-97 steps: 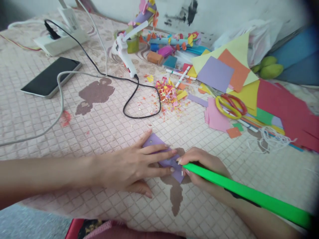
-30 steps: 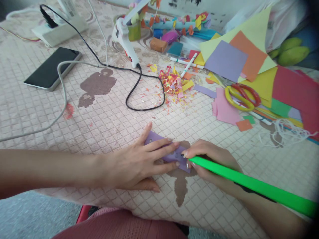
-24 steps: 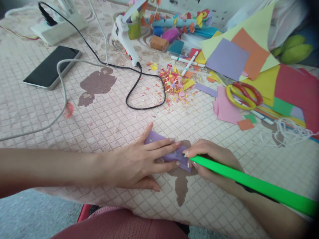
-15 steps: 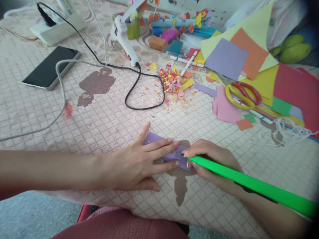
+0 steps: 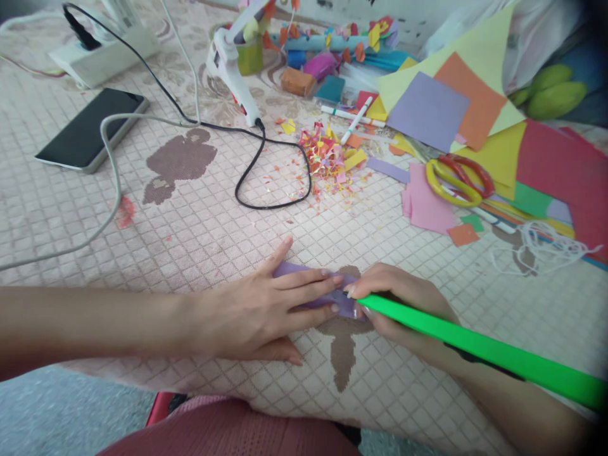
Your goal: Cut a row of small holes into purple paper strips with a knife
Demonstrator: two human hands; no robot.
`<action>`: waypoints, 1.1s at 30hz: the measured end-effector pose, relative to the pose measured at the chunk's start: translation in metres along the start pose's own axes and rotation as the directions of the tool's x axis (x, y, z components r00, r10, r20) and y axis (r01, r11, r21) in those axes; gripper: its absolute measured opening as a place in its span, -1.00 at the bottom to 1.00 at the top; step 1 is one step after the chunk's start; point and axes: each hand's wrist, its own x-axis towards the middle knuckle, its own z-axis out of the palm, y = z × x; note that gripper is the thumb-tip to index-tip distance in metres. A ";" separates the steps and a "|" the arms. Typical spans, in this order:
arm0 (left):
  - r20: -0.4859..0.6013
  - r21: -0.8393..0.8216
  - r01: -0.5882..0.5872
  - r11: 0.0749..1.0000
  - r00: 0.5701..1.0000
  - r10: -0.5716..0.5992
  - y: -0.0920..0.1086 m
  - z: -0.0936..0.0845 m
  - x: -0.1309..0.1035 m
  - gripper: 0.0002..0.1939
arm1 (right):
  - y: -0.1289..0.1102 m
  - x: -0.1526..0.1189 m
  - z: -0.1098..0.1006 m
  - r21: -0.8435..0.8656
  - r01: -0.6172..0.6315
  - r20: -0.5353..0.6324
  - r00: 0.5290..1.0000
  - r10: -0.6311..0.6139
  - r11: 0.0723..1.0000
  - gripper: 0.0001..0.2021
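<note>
A purple paper strip (image 5: pixel 292 269) lies on the patterned tablecloth near the front edge, partly hidden under fingers. My left hand (image 5: pixel 266 310) rests flat across it, fingers spread, holding nothing. At the strip's right end my right hand (image 5: pixel 399 297) is closed round a long bright green tool (image 5: pixel 456 332), whose thin dark tip touches the paper. Small marks on the strip are too blurred to make out.
A black phone (image 5: pixel 92 130), a white power strip (image 5: pixel 102 54) and a white glue gun (image 5: pixel 232 76) with a looped cord lie behind. Paper scraps (image 5: pixel 327 152), scissors (image 5: pixel 458 180), coloured sheets (image 5: pixel 430 111) and white string (image 5: pixel 536 247) are at the right.
The tool's tip and my right hand have shifted slightly left over the strip. The strip has turned a little under my left hand. The whole view has moved slightly.
</note>
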 end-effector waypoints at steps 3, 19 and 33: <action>-0.002 -0.006 0.016 1.000 1.000 -0.016 0.001 -0.001 0.000 -0.42 | -0.001 0.001 -0.001 0.000 0.007 -0.015 1.000 -0.007 1.000 -0.83; -0.015 -0.027 0.043 0.999 0.999 -0.044 0.003 -0.001 0.000 -0.43 | -0.002 0.003 -0.002 -0.018 0.019 0.008 1.000 -0.019 1.000 -0.80; 0.021 -0.034 0.010 0.999 1.000 -0.009 -0.001 -0.006 0.003 -0.38 | -0.002 0.002 -0.001 0.016 -0.002 0.001 1.000 0.002 1.000 -0.78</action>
